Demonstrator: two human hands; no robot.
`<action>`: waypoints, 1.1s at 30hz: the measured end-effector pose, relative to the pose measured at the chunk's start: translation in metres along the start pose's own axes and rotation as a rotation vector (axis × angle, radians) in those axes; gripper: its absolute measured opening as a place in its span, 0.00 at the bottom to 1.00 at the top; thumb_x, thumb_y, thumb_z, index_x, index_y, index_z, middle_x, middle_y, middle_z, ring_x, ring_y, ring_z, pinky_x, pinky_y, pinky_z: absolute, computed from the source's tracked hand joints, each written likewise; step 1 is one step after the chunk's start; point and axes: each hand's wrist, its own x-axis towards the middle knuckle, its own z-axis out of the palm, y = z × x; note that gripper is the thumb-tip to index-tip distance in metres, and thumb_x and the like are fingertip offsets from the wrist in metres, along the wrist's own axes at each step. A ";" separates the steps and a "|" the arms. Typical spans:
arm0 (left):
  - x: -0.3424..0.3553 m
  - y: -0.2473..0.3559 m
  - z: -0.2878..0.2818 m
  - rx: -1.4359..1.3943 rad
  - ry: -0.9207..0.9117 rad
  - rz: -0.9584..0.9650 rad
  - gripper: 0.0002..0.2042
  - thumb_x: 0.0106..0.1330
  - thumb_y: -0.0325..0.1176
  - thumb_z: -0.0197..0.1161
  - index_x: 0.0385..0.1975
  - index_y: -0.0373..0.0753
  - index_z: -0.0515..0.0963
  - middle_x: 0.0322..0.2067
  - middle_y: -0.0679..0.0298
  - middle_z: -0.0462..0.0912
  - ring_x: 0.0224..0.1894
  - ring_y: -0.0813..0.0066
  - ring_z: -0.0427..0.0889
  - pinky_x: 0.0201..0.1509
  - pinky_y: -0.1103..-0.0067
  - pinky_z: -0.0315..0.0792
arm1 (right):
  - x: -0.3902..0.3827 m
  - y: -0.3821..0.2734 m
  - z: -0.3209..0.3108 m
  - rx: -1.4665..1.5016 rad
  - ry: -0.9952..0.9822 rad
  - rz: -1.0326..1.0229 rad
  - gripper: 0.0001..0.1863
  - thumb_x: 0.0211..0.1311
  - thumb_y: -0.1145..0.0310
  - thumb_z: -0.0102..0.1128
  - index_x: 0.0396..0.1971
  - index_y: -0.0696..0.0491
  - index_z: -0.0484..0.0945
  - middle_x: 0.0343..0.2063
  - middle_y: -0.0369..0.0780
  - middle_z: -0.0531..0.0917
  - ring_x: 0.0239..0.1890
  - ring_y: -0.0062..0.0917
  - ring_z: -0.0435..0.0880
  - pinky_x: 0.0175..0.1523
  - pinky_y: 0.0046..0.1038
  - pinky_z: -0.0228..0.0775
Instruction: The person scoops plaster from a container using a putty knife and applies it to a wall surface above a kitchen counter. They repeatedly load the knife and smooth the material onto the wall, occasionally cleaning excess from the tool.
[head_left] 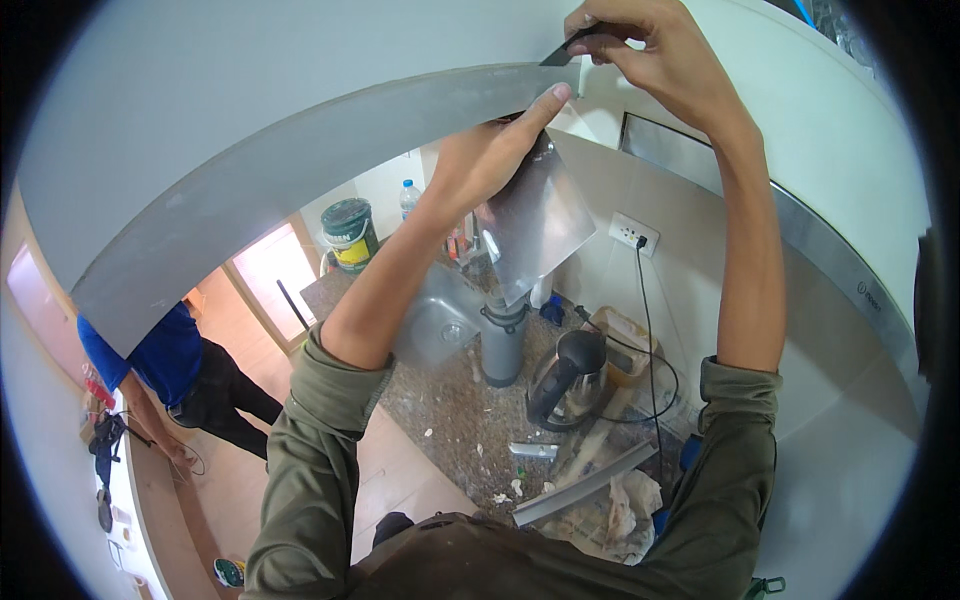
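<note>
Head view: right hand [650, 48] pinches dark blade [557, 53]. Left hand [488, 162] beside metal sheet [545, 222]; finger closure cannot be told.

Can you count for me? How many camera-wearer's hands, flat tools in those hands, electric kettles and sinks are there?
Camera-wearer's hands: 2 (left hand, right hand)
Flat tools held: 2 (metal plate, dark scraper)
Electric kettles: 1 (electric kettle on the counter)
Sinks: 1 (metal sink)
Total: 6

Speckled ctr [440, 425] holds kettle [570, 382] & grey cyl [502, 352].
</note>
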 end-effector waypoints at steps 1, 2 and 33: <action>0.000 0.000 0.001 0.021 0.002 0.012 0.24 0.65 0.50 0.65 0.44 0.31 0.82 0.39 0.55 0.85 0.42 0.69 0.81 0.49 0.75 0.73 | 0.002 0.011 0.002 0.028 -0.001 -0.019 0.13 0.44 0.89 0.54 0.32 0.64 0.80 0.29 0.45 0.84 0.33 0.31 0.85 0.41 0.28 0.77; 0.000 0.000 0.000 0.047 0.007 0.022 0.23 0.66 0.51 0.63 0.43 0.33 0.82 0.38 0.56 0.86 0.41 0.68 0.81 0.49 0.75 0.73 | 0.004 0.012 0.006 0.061 -0.001 -0.041 0.14 0.43 0.89 0.53 0.32 0.64 0.80 0.29 0.45 0.85 0.32 0.31 0.85 0.41 0.28 0.77; -0.001 0.003 -0.003 0.091 0.045 -0.008 0.21 0.59 0.50 0.70 0.28 0.34 0.80 0.22 0.67 0.75 0.26 0.79 0.70 0.32 0.81 0.66 | -0.014 0.013 0.028 -0.189 0.303 -0.145 0.10 0.44 0.79 0.63 0.30 0.59 0.83 0.26 0.45 0.84 0.28 0.37 0.84 0.35 0.31 0.75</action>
